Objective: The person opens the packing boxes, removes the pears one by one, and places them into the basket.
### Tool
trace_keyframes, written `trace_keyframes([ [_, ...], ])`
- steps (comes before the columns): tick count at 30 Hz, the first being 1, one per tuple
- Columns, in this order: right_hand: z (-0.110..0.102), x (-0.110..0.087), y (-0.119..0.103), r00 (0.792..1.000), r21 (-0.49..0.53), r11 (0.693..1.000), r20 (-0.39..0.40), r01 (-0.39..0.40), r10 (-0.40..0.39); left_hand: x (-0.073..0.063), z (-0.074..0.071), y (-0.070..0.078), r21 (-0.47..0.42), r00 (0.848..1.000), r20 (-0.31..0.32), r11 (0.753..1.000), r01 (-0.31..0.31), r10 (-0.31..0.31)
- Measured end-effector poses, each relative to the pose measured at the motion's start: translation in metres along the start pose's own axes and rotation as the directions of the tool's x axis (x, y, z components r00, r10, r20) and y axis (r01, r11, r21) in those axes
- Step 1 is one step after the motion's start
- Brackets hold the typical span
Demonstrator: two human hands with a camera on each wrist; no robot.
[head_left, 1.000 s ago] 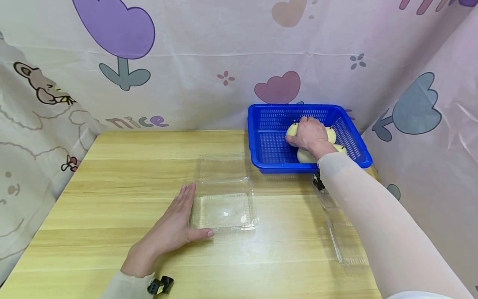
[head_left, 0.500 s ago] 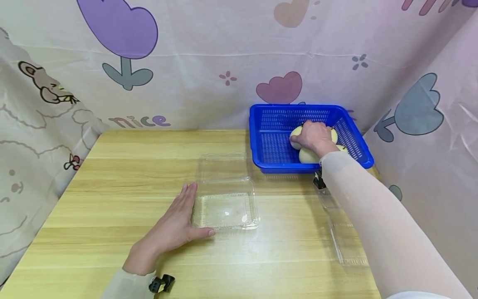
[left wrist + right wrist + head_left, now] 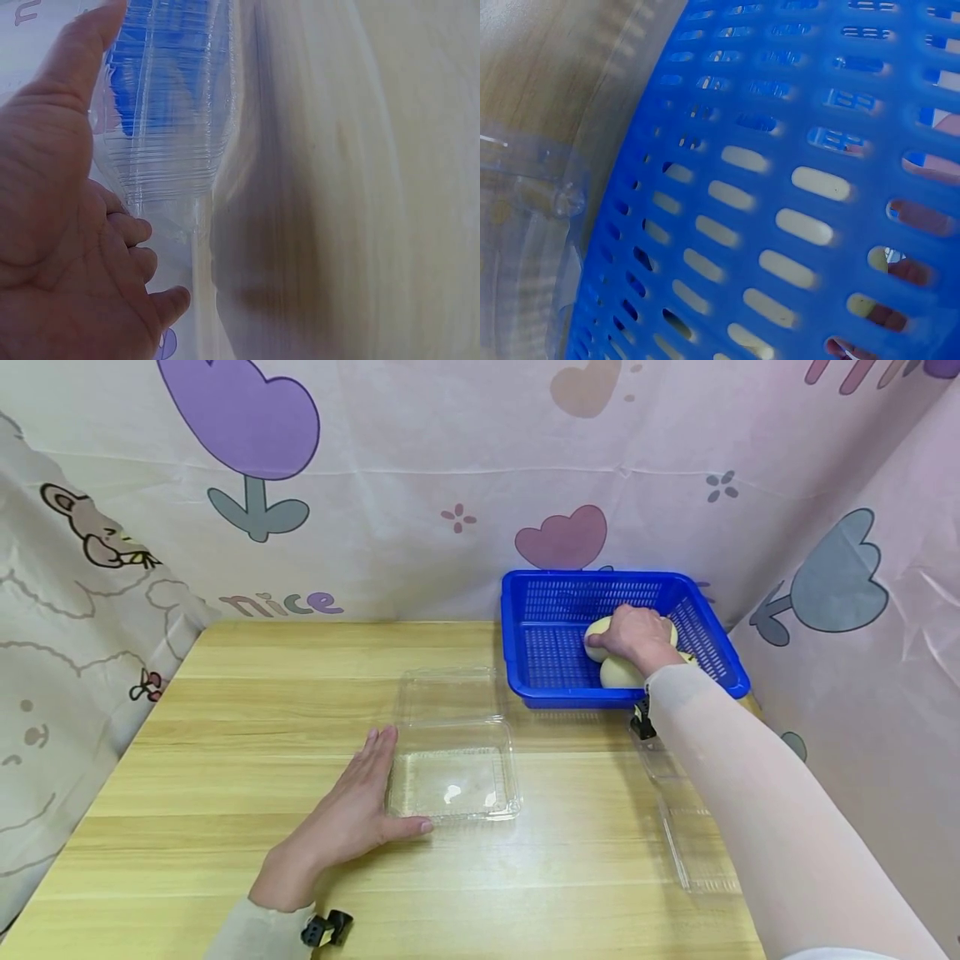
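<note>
My left hand (image 3: 348, 814) rests on the table against the left side of a clear plastic clamshell box (image 3: 450, 785). Its fingers lie straight along the side, with the thumb stretched toward the front edge. The box stands with its lid (image 3: 450, 695) folded back. Inside a blue basket (image 3: 570, 698), my right hand (image 3: 637, 633) grips a pale yellow pear (image 3: 597, 631), thumb on its left side; the fingertips are hidden. Another pear (image 3: 618, 674) lies in front of it, and more show partly behind the hand. The right wrist view sees pears only through the basket wall (image 3: 780, 135).
A second clear plastic box (image 3: 697, 847) lies at the right of the wooden table (image 3: 225, 760), partly under the right forearm. Printed cloth (image 3: 390, 543) hangs behind the table and along both sides. The basket stands close to the back cloth.
My right hand has shifted slightly right and toward me in the basket, and the pear under it has moved along. The left hand and the open box keep their places.
</note>
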State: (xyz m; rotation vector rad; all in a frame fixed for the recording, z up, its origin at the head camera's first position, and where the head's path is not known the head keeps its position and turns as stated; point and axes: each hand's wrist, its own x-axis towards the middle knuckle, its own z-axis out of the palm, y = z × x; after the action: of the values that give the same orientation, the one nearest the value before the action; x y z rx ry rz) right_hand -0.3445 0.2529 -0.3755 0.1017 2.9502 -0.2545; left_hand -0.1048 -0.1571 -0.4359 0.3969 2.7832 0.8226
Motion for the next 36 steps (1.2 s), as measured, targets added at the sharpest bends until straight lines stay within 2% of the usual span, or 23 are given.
trace_keyframes([
  [12,-0.008,-0.009,0.003,1.000,0.026,1.000,-0.002,-0.017,0.017,-0.001,0.001,0.002,0.019,1.000,-0.016,1.000,-0.017,0.017],
  [21,-0.018,-0.018,0.002,0.998,0.037,0.999,-0.062,-0.012,0.014,-0.003,0.001,0.004,0.022,1.000,-0.023,1.000,-0.014,0.014],
  [30,-0.039,-0.042,-0.016,0.987,0.183,0.983,-0.159,0.018,0.012,-0.004,-0.001,0.005,0.017,0.999,-0.033,1.000,-0.023,0.023],
  [36,-0.044,-0.069,-0.029,0.975,0.296,0.953,-0.224,0.069,-0.001,-0.004,-0.001,0.009,0.008,1.000,-0.023,1.000,-0.017,0.017],
])
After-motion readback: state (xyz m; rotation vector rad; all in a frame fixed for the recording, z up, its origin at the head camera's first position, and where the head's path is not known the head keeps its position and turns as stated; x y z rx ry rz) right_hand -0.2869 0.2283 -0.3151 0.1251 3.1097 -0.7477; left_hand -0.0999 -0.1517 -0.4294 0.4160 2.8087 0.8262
